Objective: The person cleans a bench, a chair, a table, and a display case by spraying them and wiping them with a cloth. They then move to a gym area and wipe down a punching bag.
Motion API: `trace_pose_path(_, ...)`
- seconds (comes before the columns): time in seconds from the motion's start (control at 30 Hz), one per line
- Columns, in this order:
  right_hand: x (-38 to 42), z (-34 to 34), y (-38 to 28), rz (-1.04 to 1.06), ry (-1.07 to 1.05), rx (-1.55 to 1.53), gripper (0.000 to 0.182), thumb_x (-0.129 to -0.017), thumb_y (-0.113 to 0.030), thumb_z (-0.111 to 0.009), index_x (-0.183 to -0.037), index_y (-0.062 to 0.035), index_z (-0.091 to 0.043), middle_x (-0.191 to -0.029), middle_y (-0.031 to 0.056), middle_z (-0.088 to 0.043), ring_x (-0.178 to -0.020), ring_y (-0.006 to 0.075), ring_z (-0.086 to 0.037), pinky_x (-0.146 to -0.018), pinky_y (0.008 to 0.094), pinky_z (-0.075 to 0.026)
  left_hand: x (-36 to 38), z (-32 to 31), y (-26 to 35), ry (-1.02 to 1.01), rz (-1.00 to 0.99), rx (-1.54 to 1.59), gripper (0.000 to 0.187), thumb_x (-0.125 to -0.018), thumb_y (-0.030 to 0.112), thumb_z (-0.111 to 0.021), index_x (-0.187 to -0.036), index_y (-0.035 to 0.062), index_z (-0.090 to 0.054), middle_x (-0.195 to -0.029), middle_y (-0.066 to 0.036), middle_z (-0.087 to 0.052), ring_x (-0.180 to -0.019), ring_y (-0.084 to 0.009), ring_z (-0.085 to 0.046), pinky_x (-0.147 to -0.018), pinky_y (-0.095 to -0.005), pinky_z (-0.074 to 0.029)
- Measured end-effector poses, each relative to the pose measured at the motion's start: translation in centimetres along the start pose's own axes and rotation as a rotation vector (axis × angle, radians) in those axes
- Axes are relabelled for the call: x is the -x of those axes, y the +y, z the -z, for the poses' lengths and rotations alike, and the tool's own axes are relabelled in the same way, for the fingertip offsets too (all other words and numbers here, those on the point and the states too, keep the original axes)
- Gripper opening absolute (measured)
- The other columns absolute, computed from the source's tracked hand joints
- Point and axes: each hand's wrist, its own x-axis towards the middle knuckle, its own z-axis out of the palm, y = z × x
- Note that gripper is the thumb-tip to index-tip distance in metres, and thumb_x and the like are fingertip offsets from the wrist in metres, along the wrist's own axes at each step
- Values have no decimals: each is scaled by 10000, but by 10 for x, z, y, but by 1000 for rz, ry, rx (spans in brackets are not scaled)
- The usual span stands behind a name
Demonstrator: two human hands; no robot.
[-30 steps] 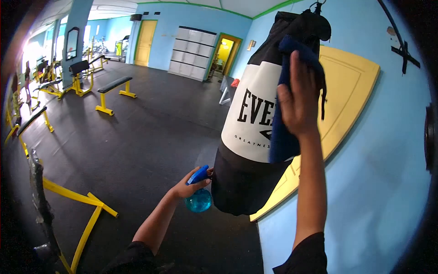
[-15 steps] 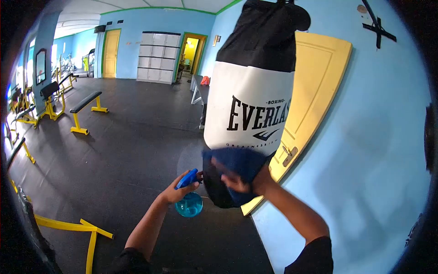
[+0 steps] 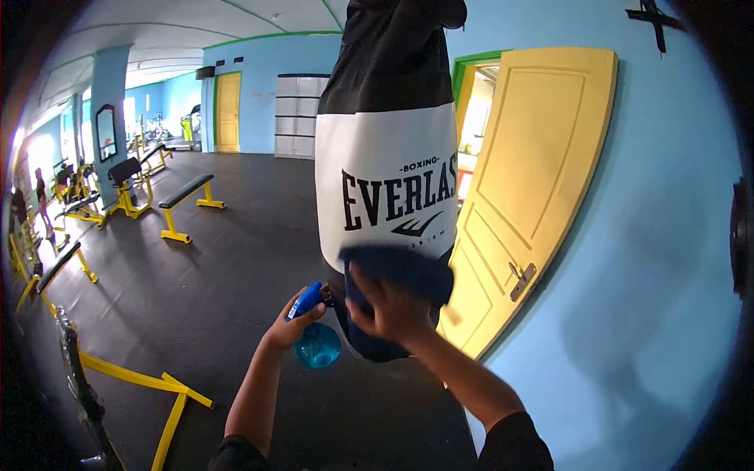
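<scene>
A black-and-white punching bag (image 3: 385, 141) with EVERLAST lettering hangs in front of me. My left hand (image 3: 287, 323) is wrapped round the neck of a spray bottle (image 3: 317, 348) with a blue trigger head and clear blue body. The bottle is beside the bag's lower left side. My right hand (image 3: 389, 311) presses a dark blue cloth (image 3: 400, 265) against the lower part of the bag, just below the lettering. The fingers on the cloth are somewhat spread and blurred. Part of the bag's black bottom is hidden behind the cloth and hand.
A yellow door (image 3: 542, 173) stands ajar behind the bag, by the blue wall (image 3: 652, 259) on the right. Padded gym benches (image 3: 187, 191) with yellow frames are on the left. A yellow metal frame (image 3: 133, 372) lies low at front left, and grey lockers (image 3: 295, 118) stand at the back.
My right hand has moved left across the bag with the cloth, its back now towards me. The view has turned right, so the bag appears further left and the doorway shows.
</scene>
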Motion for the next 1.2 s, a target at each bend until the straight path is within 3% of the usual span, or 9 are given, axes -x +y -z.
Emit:
trace_pose_path(0.13,69,-29,13,146,-23,-43,651,-867,-350,-686,-1450,-143,-485,-1320,236,-582,-1157,440,-604,-946,545,-492,5,-4,7,126,52,-49,690,-854,419,-782,-1397,89,-511,-1309,-134,-602,-1191,-254,-588,-982,-385,-454)
trace_pose_path(0.27,29,-4,49,9,-142,-531,798,-838,-395,-703,-1500,-74,-393,-1306,259,-584,-937,427,-673,-830,488,-552,-8,4,34,-15,-20,75,641,-889,389,-753,-1394,78,-508,-1274,-124,-630,-1172,-245,-603,-974,-385,-468)
trace_pose_path(0.47,-170,134,38,392,441,176,750,-800,-423,-655,-1476,-154,-472,-1246,190,-557,-1067,360,-553,-963,492,-454,-56,18,63,238,60,-257,713,-843,411,-797,-1420,128,-489,-1293,-103,-615,-1173,-242,-598,-1012,-400,-459)
trace_pose_path(0.53,-182,143,28,366,491,354,728,-796,-435,-642,-1453,-156,-501,-1254,187,-562,-1061,368,-570,-938,483,-468,-71,44,49,79,30,-132,756,-826,413,-812,-1440,131,-471,-1309,-100,-601,-1175,-247,-594,-1024,-403,-453)
trace_pose_path(0.83,22,-5,0,50,-278,-241,487,-881,-463,-585,-1172,-75,-627,-1023,184,-614,-919,315,-639,-679,408,-556,-86,58,41,-115,25,-9,715,-892,451,-730,-1464,120,-458,-1303,-113,-602,-1145,-243,-596,-985,-408,-506)
trace_pose_path(0.9,52,-27,-1,421,49,57,420,-805,-407,-647,-1095,-105,-665,-1121,158,-657,-1050,357,-643,-987,523,-461,-82,50,56,-99,84,11,641,-956,481,-637,-1459,123,-465,-1265,-117,-616,-1098,-228,-608,-972,-397,-509)
trace_pose_path(1.07,-94,99,0,102,-230,153,567,-842,-407,-614,-1342,-144,-561,-1377,161,-573,-1296,347,-529,-1113,503,-379,-119,42,72,-132,-24,-125,630,-951,458,-656,-1457,133,-466,-1196,-94,-627,-1050,-202,-604,-941,-370,-505)
trace_pose_path(1.1,-120,110,13,218,70,332,651,-857,-441,-608,-1429,-152,-497,-1463,139,-515,-1337,353,-496,-1126,513,-365,-130,40,81,-111,-25,-188,636,-943,450,-671,-1457,137,-466,-1184,-85,-624,-1045,-196,-599,-933,-366,-502)
trace_pose_path(1.2,-175,146,10,65,92,338,737,-876,-481,-590,-1486,-98,-435,-1529,124,-446,-1408,352,-419,-1178,516,-280,-166,56,88,-288,-34,-136,722,-887,374,-759,-1483,136,-429,-1225,-83,-621,-1089,-210,-597,-965,-380,-493)
